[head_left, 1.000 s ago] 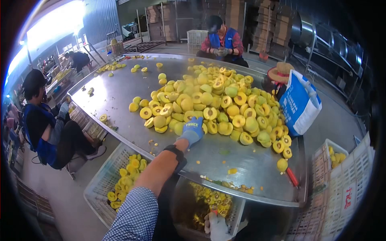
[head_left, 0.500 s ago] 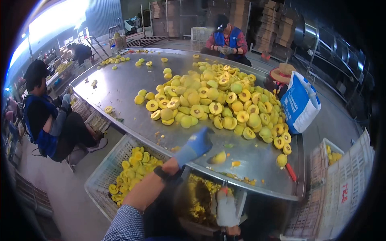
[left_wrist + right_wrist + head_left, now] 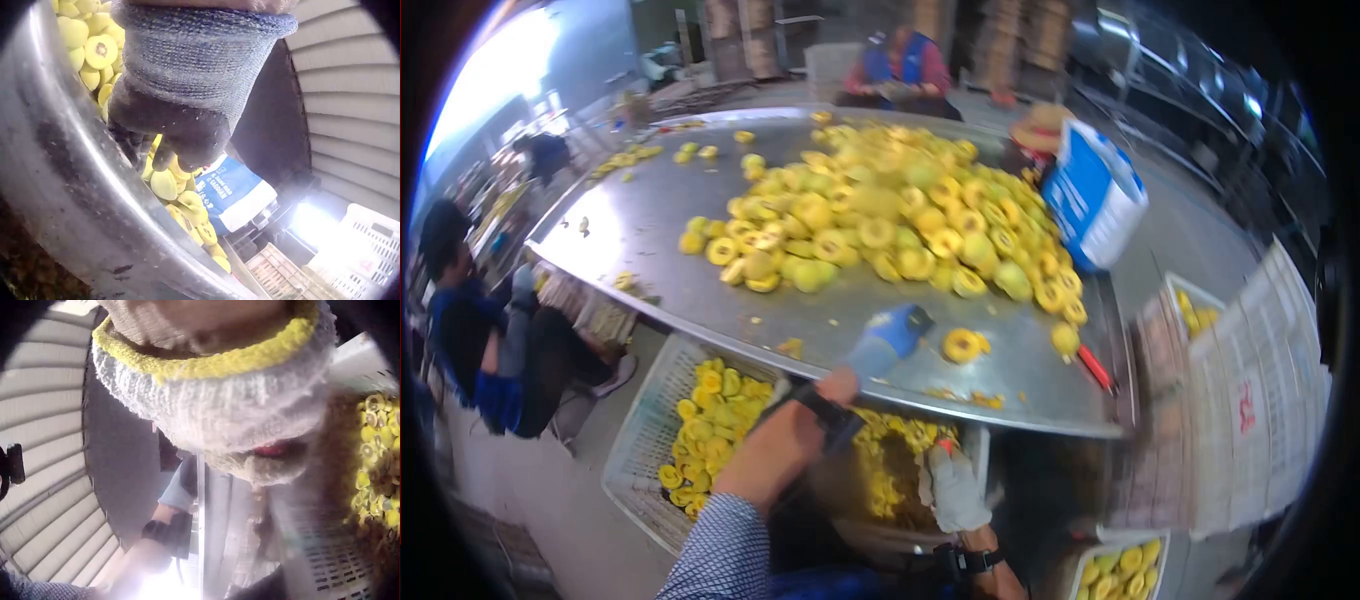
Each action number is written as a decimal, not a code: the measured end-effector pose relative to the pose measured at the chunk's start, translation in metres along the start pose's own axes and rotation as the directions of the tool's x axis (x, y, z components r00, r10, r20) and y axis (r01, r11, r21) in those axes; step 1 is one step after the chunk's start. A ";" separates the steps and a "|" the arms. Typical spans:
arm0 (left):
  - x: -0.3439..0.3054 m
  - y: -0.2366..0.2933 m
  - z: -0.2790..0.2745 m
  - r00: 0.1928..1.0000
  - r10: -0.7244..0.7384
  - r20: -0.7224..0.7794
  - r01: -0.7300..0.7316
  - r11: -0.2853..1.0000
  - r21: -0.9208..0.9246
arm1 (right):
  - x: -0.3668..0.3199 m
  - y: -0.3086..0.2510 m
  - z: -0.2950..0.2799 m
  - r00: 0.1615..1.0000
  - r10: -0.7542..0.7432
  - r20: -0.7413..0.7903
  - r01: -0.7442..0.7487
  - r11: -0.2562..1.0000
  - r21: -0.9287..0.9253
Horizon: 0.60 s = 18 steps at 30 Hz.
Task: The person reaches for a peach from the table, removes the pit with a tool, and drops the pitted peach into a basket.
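In the head view my left hand (image 3: 888,340), in a blue glove with dark fingertips, hovers over the near part of the metal table (image 3: 670,190). A cut yellow fruit (image 3: 962,345) lies just right of it. The left wrist view has the hand (image 3: 181,106) with loosely bent fingers beside the fruit pile (image 3: 164,184); nothing is visibly held. Below the table edge, my right hand (image 3: 955,490), in a white glove, grips a small tool with a red handle (image 3: 946,444). Its red part (image 3: 272,450) shows between the gloved fingers; the working end is hidden.
A large heap of halved fruit (image 3: 875,232) covers the table's middle. A blue-white bag (image 3: 1090,195) and red tool (image 3: 1097,369) lie at right. Crates (image 3: 622,455) of fruit stand below. Two people sit beyond the table's left and far sides.
The view has shifted right and down. My left hand came from the heap back toward the near edge. A blurred fruit piece near it now lies to its right. My right hand still grips the tool.
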<state>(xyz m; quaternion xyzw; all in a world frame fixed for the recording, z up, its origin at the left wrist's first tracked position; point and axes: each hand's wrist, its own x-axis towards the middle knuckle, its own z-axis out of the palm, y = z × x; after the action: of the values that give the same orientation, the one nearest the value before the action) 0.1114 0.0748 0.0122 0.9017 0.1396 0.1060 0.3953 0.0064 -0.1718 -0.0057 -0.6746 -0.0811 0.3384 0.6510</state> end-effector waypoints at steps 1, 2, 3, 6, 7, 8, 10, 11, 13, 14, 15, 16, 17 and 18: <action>0.008 -0.002 0.002 0.999 0.037 -0.006 -0.037 0.999 -0.021 | -0.006 0.007 -0.007 0.997 0.064 -0.034 -0.060 0.992 0.109; 0.013 -0.002 0.009 0.997 0.079 0.012 -0.079 0.996 -0.034 | -0.007 0.028 -0.016 0.995 0.076 -0.072 -0.066 0.990 0.127; 0.019 0.000 0.015 0.992 0.123 0.018 -0.122 0.991 -0.046 | -0.007 0.047 -0.024 0.992 0.078 -0.103 -0.064 0.988 0.141; 0.021 0.026 0.029 0.959 0.259 0.118 -0.277 0.944 0.178 | -0.012 0.049 -0.031 0.977 0.171 -0.131 -0.150 0.976 0.156; 0.019 0.033 0.032 0.941 0.290 0.172 -0.330 0.899 0.289 | -0.012 0.050 -0.032 0.983 0.138 -0.120 -0.113 0.974 0.195; 0.022 0.038 0.038 0.936 0.278 0.215 -0.334 0.893 0.303 | -0.011 0.051 -0.034 0.989 0.102 -0.108 -0.074 0.970 0.230; 0.028 0.048 0.046 0.920 0.254 0.298 -0.348 0.878 0.328 | -0.010 0.045 -0.036 0.991 0.068 -0.112 -0.039 0.969 0.244; 0.027 0.049 0.047 0.923 0.244 0.297 -0.321 0.914 0.247 | -0.011 0.034 -0.035 0.989 0.075 -0.129 -0.044 0.973 0.224; 0.021 0.048 0.049 0.931 0.214 0.297 -0.246 0.966 0.076 | -0.011 0.031 -0.039 0.984 -0.044 -0.173 0.065 0.991 0.114; 0.012 0.055 0.041 0.939 0.245 0.243 -0.255 0.967 0.010 | -0.004 0.034 -0.042 0.966 -0.179 -0.186 0.186 0.982 0.022; -0.002 0.059 0.033 0.946 0.265 0.187 -0.259 0.964 -0.054 | -0.003 0.032 -0.044 0.951 -0.236 -0.202 0.243 0.970 0.010; -0.019 0.066 0.023 0.952 0.277 0.128 -0.263 0.958 -0.116 | 0.000 0.019 -0.042 0.945 -0.249 -0.209 0.268 0.961 0.068; -0.035 0.070 0.016 0.951 0.287 0.114 -0.262 0.946 -0.193 | 0.003 0.005 -0.039 0.945 -0.252 -0.206 0.281 0.952 0.124; -0.052 0.073 0.010 0.950 0.296 0.098 -0.261 0.927 -0.269 | 0.006 -0.007 -0.034 0.947 -0.252 -0.197 0.286 0.943 0.169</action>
<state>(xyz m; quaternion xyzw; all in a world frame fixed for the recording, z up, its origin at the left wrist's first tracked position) 0.0783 0.0032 0.0551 0.8597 -0.0324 0.1159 0.4965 0.0327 -0.1951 -0.0039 -0.6167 -0.0825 0.1927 0.7588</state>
